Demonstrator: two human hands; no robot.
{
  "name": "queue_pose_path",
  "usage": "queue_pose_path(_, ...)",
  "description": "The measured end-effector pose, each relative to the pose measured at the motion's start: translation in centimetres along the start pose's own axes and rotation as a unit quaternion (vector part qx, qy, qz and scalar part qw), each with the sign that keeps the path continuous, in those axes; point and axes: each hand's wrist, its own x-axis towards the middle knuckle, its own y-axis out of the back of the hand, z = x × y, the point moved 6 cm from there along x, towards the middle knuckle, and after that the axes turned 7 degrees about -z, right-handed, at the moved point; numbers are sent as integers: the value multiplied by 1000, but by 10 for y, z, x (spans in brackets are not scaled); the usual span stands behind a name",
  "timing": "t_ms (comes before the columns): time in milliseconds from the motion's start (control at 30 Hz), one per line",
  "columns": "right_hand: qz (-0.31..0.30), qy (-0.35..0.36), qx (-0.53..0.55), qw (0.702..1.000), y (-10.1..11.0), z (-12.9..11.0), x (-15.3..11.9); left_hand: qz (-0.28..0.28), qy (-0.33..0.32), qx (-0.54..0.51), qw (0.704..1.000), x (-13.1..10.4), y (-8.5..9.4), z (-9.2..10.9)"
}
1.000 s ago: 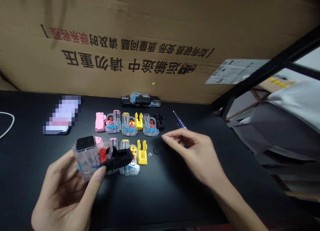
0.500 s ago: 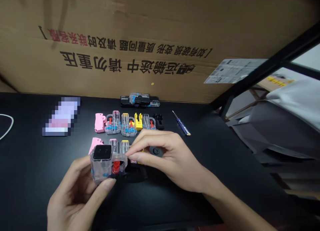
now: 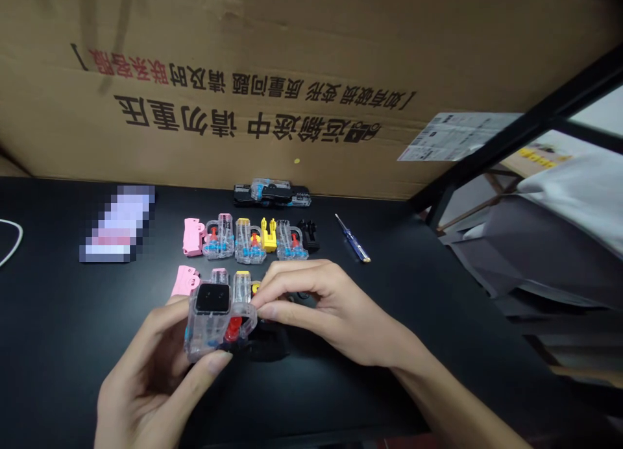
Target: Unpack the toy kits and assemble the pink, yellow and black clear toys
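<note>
My left hand (image 3: 150,371) grips a clear plastic toy gun part (image 3: 207,332) from below and the side, its thumb along the lower edge. The part has a black end face on top, a red trigger and a clear curved guard. My right hand (image 3: 331,306) pinches the guard's right side between thumb and fingertips. Behind the hands are clear gun pieces with yellow tops (image 3: 242,285) and pink tops (image 3: 220,276), plus a pink piece (image 3: 185,280). My hands hide part of this near row.
Farther back lie a pink piece (image 3: 193,236), clear gun parts (image 3: 219,237) and a yellow clip (image 3: 268,236). A black-and-clear assembly (image 3: 272,193) rests by the cardboard box (image 3: 272,40). A screwdriver (image 3: 353,239) lies right, a blurred phone-like object (image 3: 119,225) left.
Both hands have shifted slightly right with the clear toy gun part, which has turned a little. My right fingertips stay at the guard.
</note>
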Motion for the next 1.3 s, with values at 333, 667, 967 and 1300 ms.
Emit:
queue_pose_path(333, 10, -40, -63, 997, -6, -2, -15, 1, -22, 27, 999, 0, -2, 2)
queue_pose_path(667, 88, -64, -38, 993, -22, 5, -36, -79, -57, 20, 995, -3, -7, 1)
queue_pose_path(967, 103, -76, -32, 991, -26, 5, -31, -123, -66, 35, 990, -2, -11, 5)
queue_pose_path(1300, 213, 32, -290, 932, -1, 1, -61, -3, -40, 2, 999, -2, -4, 3)
